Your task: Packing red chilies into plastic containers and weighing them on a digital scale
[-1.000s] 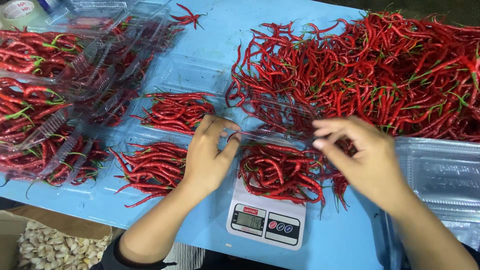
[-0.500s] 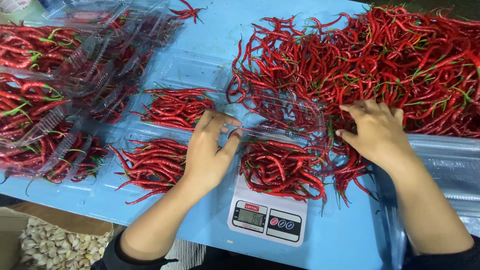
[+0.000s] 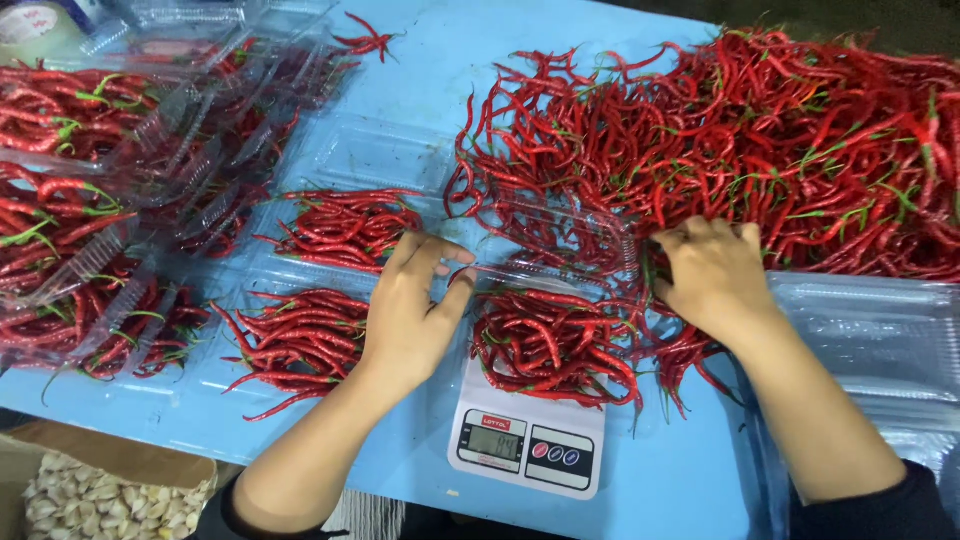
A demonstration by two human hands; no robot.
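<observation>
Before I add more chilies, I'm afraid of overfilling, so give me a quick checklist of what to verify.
1. Clear tray sits on the scale: ok.
2. Left hand steadies the tray's edge: ok.
3. Right hand reaches the chili pile: ok; what it grips, cannot tell.
4. Scale display lit: ok; reading too blurred, cannot tell.
5. Chilies on the scale stay inside the tray: not ok, some hang over the right edge.

Bare blue surface (image 3: 420,95) open between chilli heap (image 3: 760,140) and stacked clear trays (image 3: 150,150); near edge right of scale (image 3: 528,440) free; filled portions (image 3: 345,228) block the left middle
</observation>
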